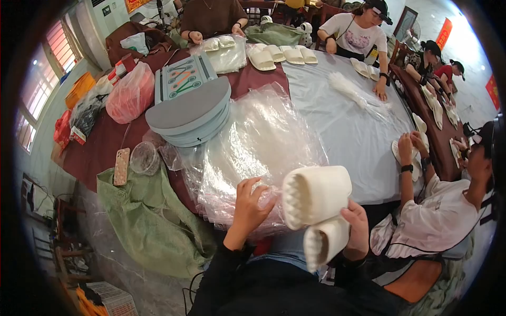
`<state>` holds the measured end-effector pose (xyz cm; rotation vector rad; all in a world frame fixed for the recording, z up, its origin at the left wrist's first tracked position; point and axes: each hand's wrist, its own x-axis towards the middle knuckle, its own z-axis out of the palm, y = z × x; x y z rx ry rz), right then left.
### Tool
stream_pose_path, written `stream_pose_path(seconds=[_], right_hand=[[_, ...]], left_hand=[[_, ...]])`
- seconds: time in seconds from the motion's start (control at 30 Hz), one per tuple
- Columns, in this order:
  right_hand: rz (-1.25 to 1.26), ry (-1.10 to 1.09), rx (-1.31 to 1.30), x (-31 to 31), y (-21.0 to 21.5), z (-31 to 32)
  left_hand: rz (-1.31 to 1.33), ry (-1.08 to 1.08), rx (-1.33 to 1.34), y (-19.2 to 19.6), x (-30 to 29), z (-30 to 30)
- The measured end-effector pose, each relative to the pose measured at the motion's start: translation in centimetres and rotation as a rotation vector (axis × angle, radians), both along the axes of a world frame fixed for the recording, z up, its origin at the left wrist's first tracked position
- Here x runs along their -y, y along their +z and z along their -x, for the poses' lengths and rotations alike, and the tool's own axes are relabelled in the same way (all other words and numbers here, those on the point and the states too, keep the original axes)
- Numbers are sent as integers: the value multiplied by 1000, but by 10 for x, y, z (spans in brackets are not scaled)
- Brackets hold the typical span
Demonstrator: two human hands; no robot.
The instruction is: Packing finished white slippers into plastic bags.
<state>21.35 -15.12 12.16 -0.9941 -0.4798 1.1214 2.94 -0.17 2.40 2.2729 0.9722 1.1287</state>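
A pair of cream slippers with bumpy soles hangs tilted above the table's near edge. One slipper [319, 192] is above the other slipper [326, 242]. My right hand [358, 231] grips the pair from the right side. Just left of the slippers, my left hand [251, 206] has its fingers bent and pinching the edge of a clear plastic bag [269, 199]. That bag lies at the near end of a wide, shiny stack of clear plastic bags [258, 142], which spreads over the table in front of me.
Left of the stack are grey-blue rounded pads [190, 108], a plastic tub [145, 158], a phone [122, 166] and a green woven sack [153, 226]. Slippers [262, 58] line the far side. A co-worker [432, 216] sits at the right; other people work across the table.
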Motion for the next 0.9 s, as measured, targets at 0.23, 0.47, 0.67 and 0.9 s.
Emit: stream_pose_path(seconds=[0.23, 0.47, 0.67, 0.9], right_hand=[[192, 178, 94, 2, -18, 2], [277, 459, 172, 0, -14, 7], [179, 72, -112, -42, -24, 24], [-62, -36, 0, -65, -65, 17]], left_hand=[[-53, 91, -106, -16, -6, 7], [159, 207, 378, 4, -12, 9], [361, 96, 448, 6, -11, 12], [18, -70, 44, 3, -7, 12]])
